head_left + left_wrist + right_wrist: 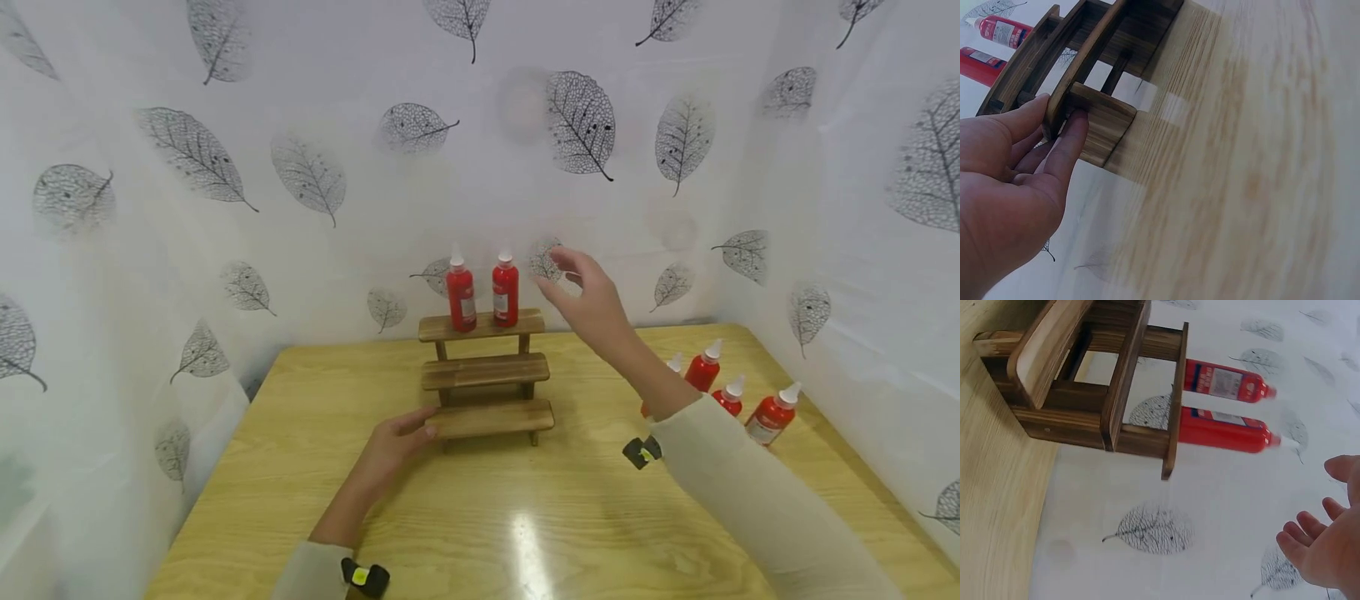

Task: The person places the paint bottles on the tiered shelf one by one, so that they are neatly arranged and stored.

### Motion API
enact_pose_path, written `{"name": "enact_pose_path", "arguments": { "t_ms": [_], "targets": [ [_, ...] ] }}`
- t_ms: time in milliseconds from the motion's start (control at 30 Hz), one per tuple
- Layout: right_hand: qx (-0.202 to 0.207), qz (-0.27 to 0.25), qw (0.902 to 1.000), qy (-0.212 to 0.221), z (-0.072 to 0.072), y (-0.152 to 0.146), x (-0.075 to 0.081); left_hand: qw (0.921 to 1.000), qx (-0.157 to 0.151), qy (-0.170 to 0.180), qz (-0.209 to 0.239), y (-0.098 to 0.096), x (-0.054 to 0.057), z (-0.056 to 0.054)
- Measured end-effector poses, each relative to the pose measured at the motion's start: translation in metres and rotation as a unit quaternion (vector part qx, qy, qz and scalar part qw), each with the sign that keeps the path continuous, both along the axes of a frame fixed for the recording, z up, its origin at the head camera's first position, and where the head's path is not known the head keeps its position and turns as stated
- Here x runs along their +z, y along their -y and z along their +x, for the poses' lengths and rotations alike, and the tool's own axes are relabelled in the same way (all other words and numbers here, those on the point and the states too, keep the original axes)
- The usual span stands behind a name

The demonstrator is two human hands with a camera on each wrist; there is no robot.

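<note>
A three-step wooden stand (487, 371) stands on the table. Two red bottles with white pointed tips, a left bottle (461, 298) and a right bottle (505, 293), are upright side by side on its top step. My left hand (393, 446) pinches the left end of the lowest step; in the left wrist view the thumb and fingers of this hand (1022, 169) lie on either side of the board. Up to the right of the right bottle, my right hand (592, 304) is in the air with fingers spread, apart from it and holding nothing.
Several more red bottles (771, 417) stand at the table's right side, partly hidden behind my right forearm. A pale sheet (360, 250) printed with grey leaves hangs behind and beside the yellow wooden table (300, 433).
</note>
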State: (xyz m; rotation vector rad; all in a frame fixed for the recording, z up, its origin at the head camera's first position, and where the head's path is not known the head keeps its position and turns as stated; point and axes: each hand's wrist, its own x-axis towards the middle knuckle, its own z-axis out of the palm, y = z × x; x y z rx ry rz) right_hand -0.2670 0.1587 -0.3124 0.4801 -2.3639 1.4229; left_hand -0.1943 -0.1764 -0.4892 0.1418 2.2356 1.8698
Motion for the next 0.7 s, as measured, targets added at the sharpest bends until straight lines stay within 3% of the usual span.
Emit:
{"name": "enact_pose_path", "arguments": {
  "t_ms": [167, 400, 533, 700],
  "targets": [
    [-0.044, -0.004, 0.9989, 0.017, 0.036, -0.044, 0.000, 1.0000, -0.005, -0.002, 0.003, -0.001, 0.000, -0.001],
    [-0.153, 0.022, 0.9868, 0.047, 0.089, -0.116, -0.007, 1.0000, -0.008, -0.001, 0.005, -0.003, -0.002, -0.001],
    [-0.204, 0.024, 0.9777, 0.043, 0.105, -0.149, -0.005, 1.0000, -0.002, -0.001, 0.002, -0.002, -0.002, -0.001],
    [-0.240, 0.019, 0.9698, 0.038, 0.114, -0.171, 0.000, 1.0000, 0.003, -0.001, 0.003, -0.001, -0.001, 0.000]
  ]
}}
